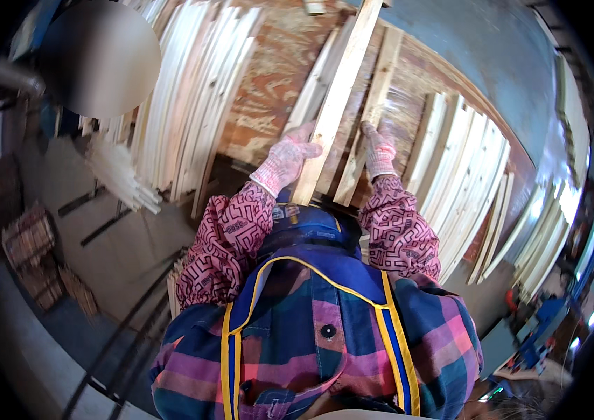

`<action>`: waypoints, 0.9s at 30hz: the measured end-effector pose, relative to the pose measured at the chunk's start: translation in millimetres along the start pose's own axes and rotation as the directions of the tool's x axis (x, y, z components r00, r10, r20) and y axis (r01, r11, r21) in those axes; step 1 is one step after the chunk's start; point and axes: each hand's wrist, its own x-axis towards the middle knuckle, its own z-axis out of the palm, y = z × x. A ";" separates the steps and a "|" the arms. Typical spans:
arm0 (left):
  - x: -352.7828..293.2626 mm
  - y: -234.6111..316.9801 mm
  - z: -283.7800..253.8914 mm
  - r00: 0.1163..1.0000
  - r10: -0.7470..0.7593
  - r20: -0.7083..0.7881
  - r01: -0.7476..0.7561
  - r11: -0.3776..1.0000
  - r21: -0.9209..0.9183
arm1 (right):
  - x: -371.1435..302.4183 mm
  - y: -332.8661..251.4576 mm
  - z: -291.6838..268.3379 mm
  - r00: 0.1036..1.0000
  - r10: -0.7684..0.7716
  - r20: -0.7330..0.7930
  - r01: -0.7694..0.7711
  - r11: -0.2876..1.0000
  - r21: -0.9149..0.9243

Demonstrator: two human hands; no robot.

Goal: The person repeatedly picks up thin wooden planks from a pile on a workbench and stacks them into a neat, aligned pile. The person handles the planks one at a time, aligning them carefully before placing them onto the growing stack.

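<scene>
Both hands wear pinkish-white knit gloves, with patterned pink sleeve covers above them. My left hand is closed around a long pale wooden strip, its thumb lying across the top face. That strip slants up and away over the board, its near end close to my waist. To its right, my right hand grips the edge of a second wooden strip, which lies roughly alongside; some of its fingers are hidden. Just left of the held strip, more wooden strips lie partly under my left hand.
Bundled pale strips lie at the left of the plywood tabletop; another row of strips lies at the right. Further wood stacks stand at the far right. Dark metal bars and wood piles are at lower left.
</scene>
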 end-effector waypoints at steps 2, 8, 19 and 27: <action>-17.7 26.1 0.8 0.991 0.021 0.134 0.000 0.987 -0.161 | 16.9 27.0 3.8 0.998 -0.051 -0.031 0.042 0.973 -0.228; -56.3 63.9 -31.7 0.976 0.119 0.183 -0.039 0.920 -0.391 | -15.4 -24.1 19.5 0.989 -0.014 -0.146 -0.090 0.729 -0.678; -117.9 78.4 -123.5 0.937 0.155 0.312 0.003 0.893 -0.450 | -91.6 12.0 71.8 0.919 -0.178 -0.352 0.033 0.924 -0.382; -113.2 96.3 -150.4 0.948 0.125 0.293 0.025 0.889 -0.458 | -129.2 28.3 84.7 0.897 -0.299 -0.327 0.064 0.818 -0.572</action>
